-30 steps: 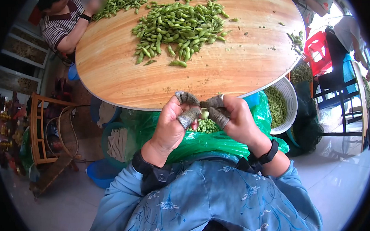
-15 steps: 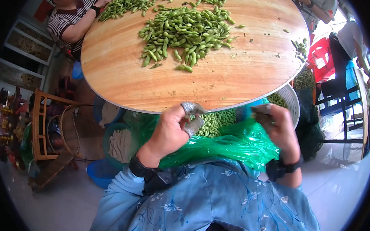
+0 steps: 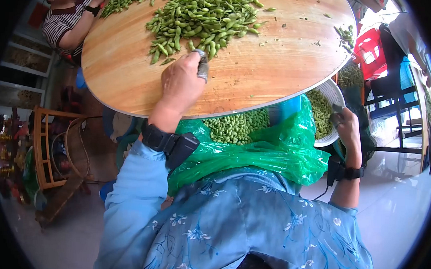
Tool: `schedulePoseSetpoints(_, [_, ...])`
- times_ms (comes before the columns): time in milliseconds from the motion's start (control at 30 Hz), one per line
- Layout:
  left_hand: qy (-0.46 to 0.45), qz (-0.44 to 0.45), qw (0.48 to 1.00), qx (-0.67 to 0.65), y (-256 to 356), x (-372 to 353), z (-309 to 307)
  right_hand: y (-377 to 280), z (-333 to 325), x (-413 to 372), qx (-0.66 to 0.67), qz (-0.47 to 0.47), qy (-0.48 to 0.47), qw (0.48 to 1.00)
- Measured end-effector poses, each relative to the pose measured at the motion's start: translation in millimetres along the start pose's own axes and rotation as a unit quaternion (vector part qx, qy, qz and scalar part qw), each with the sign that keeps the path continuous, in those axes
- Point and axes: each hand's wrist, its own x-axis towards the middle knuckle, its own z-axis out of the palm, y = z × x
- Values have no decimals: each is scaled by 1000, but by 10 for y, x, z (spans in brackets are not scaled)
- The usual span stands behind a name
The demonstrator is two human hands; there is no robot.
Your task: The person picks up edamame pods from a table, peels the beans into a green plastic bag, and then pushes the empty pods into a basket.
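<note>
My left hand (image 3: 183,82) reaches over the wooden table, fingers curled, at the near edge of a pile of green soybean pods (image 3: 201,18). Grey wrapping covers its thumb; what the fingertips hold is hidden. On the right, my right hand (image 3: 349,128) is at the rim of a white basket (image 3: 341,96) containing pods or hulls. Its wrapped fingertips are drawn together, and I cannot make out anything between them. Below the table edge, shelled green beans (image 3: 235,128) lie beside a green plastic bag (image 3: 272,158) spread across my lap.
The round wooden table (image 3: 256,83) bears more pods at its far left and a few scraps at right. A person in a striped shirt (image 3: 69,24) sits across at left. A wooden chair (image 3: 42,146) stands at left, a red stool (image 3: 371,55) at right.
My left hand has moved forward from above the beans to the pod pile. My right hand has moved right to the white basket. The view has shifted slightly.
</note>
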Motion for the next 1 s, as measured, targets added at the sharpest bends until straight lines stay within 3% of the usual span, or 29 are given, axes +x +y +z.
schedulePoseSetpoints(67, [5, -9, 1000, -11, -21, -94, -58, -184, 37, -3, 115, 0, -38, 993])
schedulePoseSetpoints(133, [22, -69, 991, -109, -103, -176, -86, -384, 93, -11, 279, -8, -125, 952])
schedulePoseSetpoints(167, [12, -128, 964, -235, -166, -228, -73, -550, 113, -24, 344, -27, -152, 926])
schedulePoseSetpoints(200, [-2, -169, 904, -393, -166, -275, -125, -747, 127, -32, 405, -45, -180, 895])
schedulePoseSetpoints(267, [-17, -175, 865, -470, -98, -334, -255, -1138, 128, -25, 469, -51, -261, 842])
schedulePoseSetpoints(333, [-27, -166, 846, -507, 61, -370, -386, -1413, 234, 16, 504, -73, -301, 806])
schedulePoseSetpoints(467, [-74, -144, 801, -576, 332, -466, -457, -1818, 383, 116, 546, -22, -360, 756])
schedulePoseSetpoints(533, [-91, -150, 788, -591, 415, -506, -431, -1852, 526, 157, 619, -2, -410, 670])
schedulePoseSetpoints(600, [-108, -159, 773, -605, 422, -519, -433, -1890, 561, 133, 622, 11, -405, 670])
schedulePoseSetpoints(667, [-194, -169, 733, -630, 418, -529, -432, -1938, 558, 85, 594, -38, -338, 729])
schedulePoseSetpoints(733, [-220, -174, 732, -621, 417, -548, -392, -1894, 643, 76, 587, -52, -321, 742])
schedulePoseSetpoints(833, [-206, -151, 770, -585, 423, -568, -290, -1868, 668, 61, 558, -92, -301, 768])
schedulePoseSetpoints(900, [-209, -37, 862, -460, 385, -588, -262, -1881, 654, 45, 535, -119, -300, 780])
schedulePoseSetpoints(1000, [-216, -58, 870, -439, 348, -613, -255, -1905, 590, -1, 497, -115, -242, 825])
